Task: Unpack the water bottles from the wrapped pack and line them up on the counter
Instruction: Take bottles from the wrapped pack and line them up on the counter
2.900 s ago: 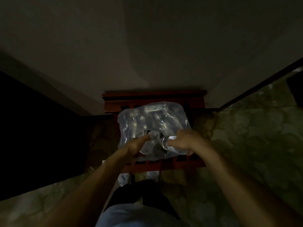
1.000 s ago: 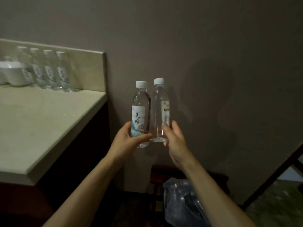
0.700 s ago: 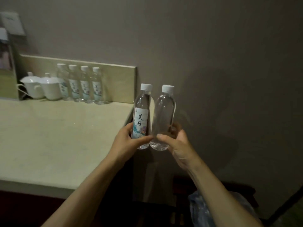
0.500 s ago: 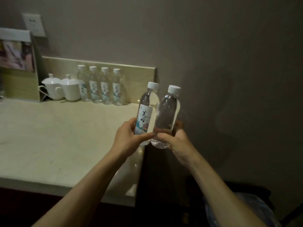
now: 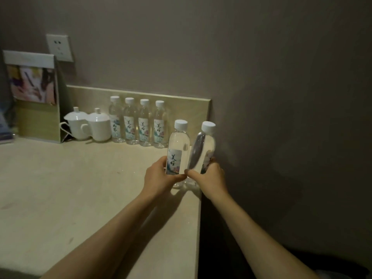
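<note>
My left hand (image 5: 159, 179) grips a clear water bottle (image 5: 178, 147) with a white cap and a painted label, held upright. My right hand (image 5: 209, 178) grips a second water bottle (image 5: 204, 148), tilted slightly right. Both bottles hang side by side, touching, over the right end of the beige counter (image 5: 70, 188), their bases close above its surface. Several matching bottles (image 5: 138, 122) stand in a row against the low backsplash behind. The wrapped pack is out of view.
Two white lidded cups (image 5: 88, 125) stand left of the bottle row. A framed card stand (image 5: 33, 93) and a wall socket (image 5: 59, 47) are at the back left. The counter's right edge (image 5: 198, 228) drops off beside a grey wall.
Both hands lifted a bottle each out of the pack on the low rack, then carried them left and forward over the counter's right end. The view turned left toward the counter.
</note>
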Motion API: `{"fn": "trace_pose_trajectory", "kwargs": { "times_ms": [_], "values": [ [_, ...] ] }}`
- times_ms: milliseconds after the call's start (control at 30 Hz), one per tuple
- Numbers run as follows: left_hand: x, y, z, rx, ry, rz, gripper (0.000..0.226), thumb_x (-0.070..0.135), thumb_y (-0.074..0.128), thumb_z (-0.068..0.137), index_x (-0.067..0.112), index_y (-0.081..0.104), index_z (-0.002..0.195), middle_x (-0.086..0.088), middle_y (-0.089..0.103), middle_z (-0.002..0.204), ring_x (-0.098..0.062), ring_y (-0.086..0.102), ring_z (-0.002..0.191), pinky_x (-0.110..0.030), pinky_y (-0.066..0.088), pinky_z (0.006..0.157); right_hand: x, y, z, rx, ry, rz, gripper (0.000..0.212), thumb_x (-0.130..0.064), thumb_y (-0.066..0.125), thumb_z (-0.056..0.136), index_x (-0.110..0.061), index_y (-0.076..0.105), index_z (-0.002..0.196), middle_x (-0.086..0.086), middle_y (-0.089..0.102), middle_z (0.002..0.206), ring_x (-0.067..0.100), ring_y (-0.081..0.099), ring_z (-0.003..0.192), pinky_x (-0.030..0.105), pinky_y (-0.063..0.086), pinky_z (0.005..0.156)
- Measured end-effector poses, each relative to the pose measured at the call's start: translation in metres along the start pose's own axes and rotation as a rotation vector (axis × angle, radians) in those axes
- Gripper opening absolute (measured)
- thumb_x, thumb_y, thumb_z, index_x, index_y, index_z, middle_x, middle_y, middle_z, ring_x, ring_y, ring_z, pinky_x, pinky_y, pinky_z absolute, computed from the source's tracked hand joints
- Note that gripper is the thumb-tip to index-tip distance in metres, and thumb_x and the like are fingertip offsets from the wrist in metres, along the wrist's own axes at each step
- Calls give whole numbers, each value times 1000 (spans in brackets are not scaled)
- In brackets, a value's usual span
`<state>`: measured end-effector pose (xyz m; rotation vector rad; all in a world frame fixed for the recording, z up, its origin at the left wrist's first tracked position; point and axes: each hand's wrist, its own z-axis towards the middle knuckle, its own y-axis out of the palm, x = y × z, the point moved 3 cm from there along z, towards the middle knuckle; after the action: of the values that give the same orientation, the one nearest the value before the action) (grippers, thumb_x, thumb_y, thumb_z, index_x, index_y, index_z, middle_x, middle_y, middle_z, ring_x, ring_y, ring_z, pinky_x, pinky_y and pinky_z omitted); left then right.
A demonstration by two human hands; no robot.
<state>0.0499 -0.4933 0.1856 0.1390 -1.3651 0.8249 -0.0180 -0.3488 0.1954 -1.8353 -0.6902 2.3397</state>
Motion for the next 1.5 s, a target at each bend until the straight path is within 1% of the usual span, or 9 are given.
{"fn": "trace_pose_trajectory", "kwargs": {
  "times_ms": [167,333,533,667,733,833,1067,1333,1500],
  "values": [
    [-4,8,26,46,5,55,54,22,89,66,14,65,113,1,72,100,-14,68,88,-12,46,65,0,14,25,22,24,-120,65,-32,77,75,-5,47,127,14,55,128,31,50,124,44,46,102],
    [-6,8,49,43,31,117,58,22,88,67,12,64,118,-5,72,110,-19,67,96,-30,55,84,-6,22,43,-38,66,-286,90,-34,73,78,1,23,145,19,34,145,37,30,137,43,35,110],
    [-9,4,79,-13,55,255,63,32,85,71,11,58,124,-12,65,117,-27,63,105,-44,53,93,-3,37,57,25,47,-311,76,-26,70,85,-4,28,144,13,32,143,32,36,133,43,41,107],
    [-15,-1,99,-116,106,354,60,39,81,74,13,56,122,-5,55,118,-17,57,101,-32,51,94,-9,49,67,157,61,-322,67,-29,72,84,-8,38,137,8,37,138,29,35,132,41,41,106],
    [-20,-7,105,-189,136,471,59,45,76,78,17,51,123,-3,47,117,-12,48,94,-25,47,85,-12,54,70,171,87,-378,68,-31,71,83,-7,36,137,9,37,138,31,34,133,42,40,105],
    [-26,-12,112,-272,184,468,46,42,73,81,20,55,118,-5,62,113,-11,53,82,-18,42,66,-9,55,72,156,119,-422,69,-33,71,81,-6,37,134,13,42,137,33,40,129,46,41,105],
    [-27,-9,116,-214,237,368,46,38,71,84,16,58,121,-7,67,117,-27,65,103,-40,55,89,-12,57,70,217,160,-402,56,-36,75,79,-12,40,116,12,60,127,33,60,114,45,53,89],
    [-28,-5,128,-193,182,350,48,36,71,85,10,56,123,-11,65,119,-29,63,108,-43,54,91,-15,63,78,175,147,-431,65,-40,69,84,-5,38,129,15,55,134,35,55,120,46,49,96],
    [-29,-2,127,-138,153,344,51,36,72,84,7,50,120,-15,61,118,-33,60,110,-44,52,89,-15,66,86,197,134,-419,61,-36,71,83,-6,35,123,18,58,129,39,58,115,47,50,92]
  ]
}}
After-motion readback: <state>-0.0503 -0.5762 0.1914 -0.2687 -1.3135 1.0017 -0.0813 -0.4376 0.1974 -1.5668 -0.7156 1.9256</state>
